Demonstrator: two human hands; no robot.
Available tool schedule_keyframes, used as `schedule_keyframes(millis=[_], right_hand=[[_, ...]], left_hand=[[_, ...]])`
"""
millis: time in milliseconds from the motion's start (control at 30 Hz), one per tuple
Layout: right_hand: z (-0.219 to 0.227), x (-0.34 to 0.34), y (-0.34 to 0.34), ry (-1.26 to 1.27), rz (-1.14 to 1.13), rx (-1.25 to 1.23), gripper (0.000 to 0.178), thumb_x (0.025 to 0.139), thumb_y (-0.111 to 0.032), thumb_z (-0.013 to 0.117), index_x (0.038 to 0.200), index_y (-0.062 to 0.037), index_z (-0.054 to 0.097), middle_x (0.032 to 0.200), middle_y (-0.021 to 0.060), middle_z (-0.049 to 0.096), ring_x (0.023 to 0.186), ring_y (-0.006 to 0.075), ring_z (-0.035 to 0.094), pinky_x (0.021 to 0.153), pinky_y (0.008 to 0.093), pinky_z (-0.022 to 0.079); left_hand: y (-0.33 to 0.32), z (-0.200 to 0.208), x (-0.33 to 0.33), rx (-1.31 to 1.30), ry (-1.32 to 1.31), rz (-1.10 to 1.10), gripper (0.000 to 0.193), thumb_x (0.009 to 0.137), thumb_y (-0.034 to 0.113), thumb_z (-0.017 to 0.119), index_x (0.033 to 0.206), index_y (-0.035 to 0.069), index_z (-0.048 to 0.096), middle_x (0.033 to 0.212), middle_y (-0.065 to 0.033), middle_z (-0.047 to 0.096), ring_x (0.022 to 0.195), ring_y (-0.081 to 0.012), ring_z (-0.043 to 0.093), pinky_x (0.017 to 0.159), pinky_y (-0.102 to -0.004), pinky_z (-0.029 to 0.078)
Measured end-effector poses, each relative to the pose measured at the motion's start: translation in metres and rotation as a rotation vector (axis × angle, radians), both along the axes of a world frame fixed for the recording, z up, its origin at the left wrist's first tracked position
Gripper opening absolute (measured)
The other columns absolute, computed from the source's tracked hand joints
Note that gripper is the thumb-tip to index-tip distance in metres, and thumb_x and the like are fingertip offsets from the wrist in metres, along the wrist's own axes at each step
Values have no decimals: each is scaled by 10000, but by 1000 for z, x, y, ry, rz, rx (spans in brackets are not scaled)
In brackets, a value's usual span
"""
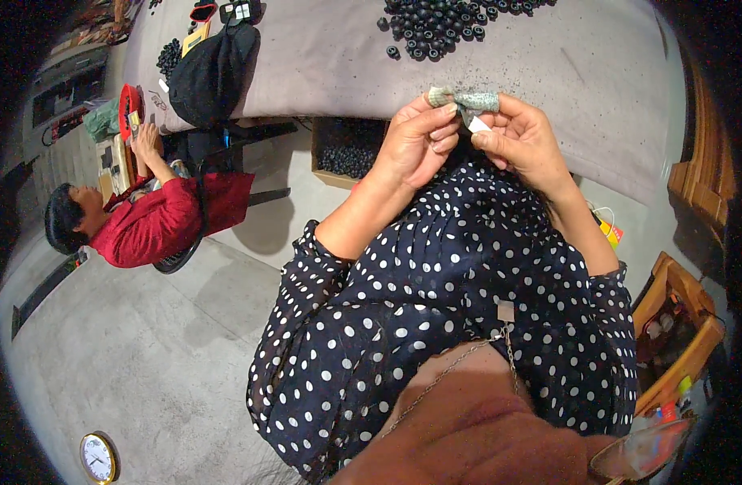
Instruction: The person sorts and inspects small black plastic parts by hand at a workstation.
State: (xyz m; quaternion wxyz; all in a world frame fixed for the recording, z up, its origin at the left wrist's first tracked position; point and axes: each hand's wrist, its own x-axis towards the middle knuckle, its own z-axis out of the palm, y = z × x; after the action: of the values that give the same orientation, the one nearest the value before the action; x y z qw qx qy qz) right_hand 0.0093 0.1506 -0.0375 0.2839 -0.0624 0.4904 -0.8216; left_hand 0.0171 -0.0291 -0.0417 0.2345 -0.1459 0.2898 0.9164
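Observation:
Both hands meet in front of my chest, by the near edge of the cloth-covered table. My left hand (423, 137) is closed in a pinch, thumb against forefinger; what lies between them is too small to make out. A pale wrap (439, 97) covers its forefinger tip. My right hand (520, 137) is closed too, with a small white piece (478, 124) sticking out by its thumb. A grey-green wrap (477, 101) covers the right forefinger and reaches toward the left fingertips. A bit of dark material shows between the hands.
A heap of small black round parts (435, 28) lies on the tablecloth (322, 73). A box of black parts (332, 174) stands below the table. To the left, a person in red (157, 218) sits working near a dark bag (213, 77). A wooden chair (670, 331) stands at right.

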Motion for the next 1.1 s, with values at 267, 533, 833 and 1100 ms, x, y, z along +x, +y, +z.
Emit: schedule_keyframes(millis=[267, 533, 833, 1100], right_hand=[[-16, 0, 2, -54, -15, 29, 296, 827, -71, 642, 1103, -5, 559, 773, -16, 603, 510, -2, 454, 434, 135, 362], [-2, 2, 4, 1, 29, 19, 341, 820, -63, 646, 1138, -19, 533, 764, -16, 577, 532, 2, 461, 433, 135, 360], [3, 0, 7, -33, 46, -5, 358, 815, -47, 643, 1148, -18, 515, 775, -10, 574, 565, 3, 475, 454, 132, 376], [2, 0, 6, -22, 83, -22, 404, 807, -53, 652, 1176, -15, 494, 780, -9, 570, 570, 1, 469, 458, 130, 378]], left_hand=[[3, -7, 2, -93, 17, 5, 101, 854, 4, 567, 943, 51, 560, 714, 23, 503, 536, -38, 396, 467, -168, 325], [1, -3, -1, -95, 79, -9, 144, 837, 6, 598, 965, 60, 560, 723, 15, 523, 536, -42, 409, 460, -171, 336], [1, -2, -1, -96, 96, -23, 160, 835, 17, 608, 979, 62, 557, 729, 15, 522, 538, -40, 407, 463, -165, 345], [-1, -3, -1, -21, 85, -45, 158, 836, 22, 608, 980, 66, 561, 744, 10, 528, 543, -40, 413, 468, -161, 357]])
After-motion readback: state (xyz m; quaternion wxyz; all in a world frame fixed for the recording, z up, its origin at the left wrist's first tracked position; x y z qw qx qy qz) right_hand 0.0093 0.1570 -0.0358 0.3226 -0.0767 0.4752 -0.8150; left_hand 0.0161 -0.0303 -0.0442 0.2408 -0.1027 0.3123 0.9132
